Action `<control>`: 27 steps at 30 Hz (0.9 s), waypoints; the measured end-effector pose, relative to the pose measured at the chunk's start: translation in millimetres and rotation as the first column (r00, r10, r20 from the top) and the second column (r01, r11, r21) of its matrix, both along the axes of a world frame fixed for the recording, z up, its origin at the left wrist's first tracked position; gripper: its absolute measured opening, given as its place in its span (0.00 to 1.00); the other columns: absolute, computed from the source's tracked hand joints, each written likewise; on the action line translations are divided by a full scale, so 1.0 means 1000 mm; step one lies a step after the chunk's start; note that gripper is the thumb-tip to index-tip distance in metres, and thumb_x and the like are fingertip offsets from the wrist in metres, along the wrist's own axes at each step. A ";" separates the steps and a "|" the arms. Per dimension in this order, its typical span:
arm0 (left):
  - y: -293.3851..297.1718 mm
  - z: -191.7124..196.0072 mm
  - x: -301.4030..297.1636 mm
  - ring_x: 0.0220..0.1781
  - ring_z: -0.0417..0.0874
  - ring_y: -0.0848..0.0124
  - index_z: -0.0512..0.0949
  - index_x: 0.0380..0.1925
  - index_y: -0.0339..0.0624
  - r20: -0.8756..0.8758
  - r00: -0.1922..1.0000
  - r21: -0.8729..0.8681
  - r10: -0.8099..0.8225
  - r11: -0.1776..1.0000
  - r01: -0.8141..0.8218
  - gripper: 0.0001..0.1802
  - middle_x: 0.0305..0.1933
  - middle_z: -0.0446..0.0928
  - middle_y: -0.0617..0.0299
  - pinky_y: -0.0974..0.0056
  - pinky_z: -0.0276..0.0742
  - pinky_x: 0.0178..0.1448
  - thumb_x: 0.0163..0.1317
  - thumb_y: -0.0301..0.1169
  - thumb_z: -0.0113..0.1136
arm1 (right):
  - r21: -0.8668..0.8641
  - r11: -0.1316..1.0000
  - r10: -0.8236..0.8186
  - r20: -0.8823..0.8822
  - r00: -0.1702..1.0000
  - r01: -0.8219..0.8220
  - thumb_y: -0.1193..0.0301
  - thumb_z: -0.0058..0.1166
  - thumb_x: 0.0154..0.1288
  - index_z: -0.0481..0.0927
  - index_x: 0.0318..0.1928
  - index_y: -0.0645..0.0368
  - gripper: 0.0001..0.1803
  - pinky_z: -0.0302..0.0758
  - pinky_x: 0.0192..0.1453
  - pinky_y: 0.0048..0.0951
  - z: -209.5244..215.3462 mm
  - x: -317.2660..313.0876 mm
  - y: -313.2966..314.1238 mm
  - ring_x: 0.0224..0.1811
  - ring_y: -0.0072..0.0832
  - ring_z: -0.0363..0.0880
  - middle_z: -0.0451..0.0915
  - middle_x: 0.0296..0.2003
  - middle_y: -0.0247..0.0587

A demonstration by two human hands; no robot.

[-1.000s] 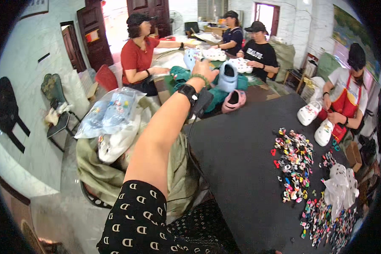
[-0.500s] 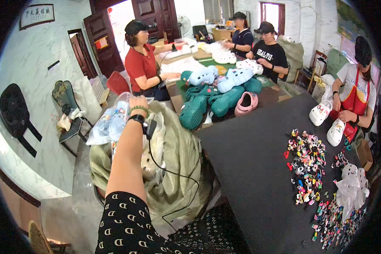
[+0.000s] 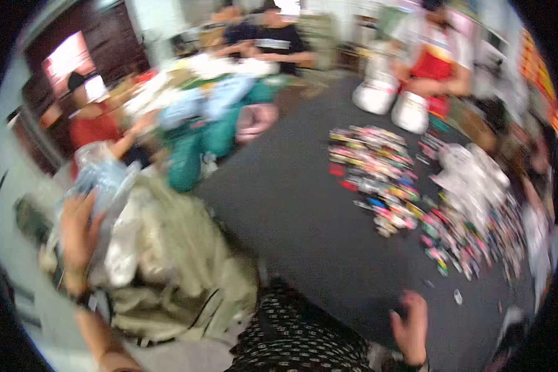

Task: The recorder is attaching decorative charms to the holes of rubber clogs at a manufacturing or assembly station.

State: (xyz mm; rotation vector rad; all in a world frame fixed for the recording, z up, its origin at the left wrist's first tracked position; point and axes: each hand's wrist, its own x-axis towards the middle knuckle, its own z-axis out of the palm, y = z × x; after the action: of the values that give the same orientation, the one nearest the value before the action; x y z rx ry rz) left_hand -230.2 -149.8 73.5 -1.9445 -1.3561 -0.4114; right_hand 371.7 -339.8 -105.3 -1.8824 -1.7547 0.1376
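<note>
My left hand [image 3: 79, 232] is open with its fingers apart, at the left side of a large olive-green sack [image 3: 198, 248]. Just beyond its fingertips, a clear plastic bag [image 3: 99, 170] with light blue clogs inside rests on the sack; whether they touch is blurred. Within the sack's mouth lies a white clog [image 3: 123, 254] in clear wrap. Over the near edge of the black-topped table [image 3: 279, 198], my right hand [image 3: 411, 325] is open and holds nothing, thumb and fingers apart.
Colourful small charms [image 3: 378, 167] lie heaped on the table beside plastic-wrapped white clogs [image 3: 474, 180]. Green clogs [image 3: 189, 152], light blue clogs [image 3: 229, 96] and a pink clog [image 3: 256, 121] are piled farther off. Several people work around, one holding white clogs [image 3: 376, 93].
The view has swung to the right and blurred. My left hand has let go of the bag of blue clogs and opened. My right hand has come into view at the table's near edge.
</note>
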 end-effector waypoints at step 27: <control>-0.051 -0.023 0.486 0.49 0.75 0.69 0.81 0.54 0.39 -0.412 -0.489 -0.236 -0.769 -0.428 0.872 0.23 0.43 0.76 0.65 0.61 0.70 0.61 0.61 0.36 0.52 | 0.193 0.951 0.248 -0.943 -0.222 0.241 0.70 0.57 0.67 0.51 0.74 0.49 0.40 0.75 0.64 0.45 0.066 0.012 -0.076 0.66 0.34 0.70 0.67 0.66 0.39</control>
State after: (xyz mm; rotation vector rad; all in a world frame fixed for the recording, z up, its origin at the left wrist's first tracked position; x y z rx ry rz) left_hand 255.8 -200.3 50.5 -2.1827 1.2772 -0.7703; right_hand 383.6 -415.6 -39.6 -0.7282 -0.4027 1.0294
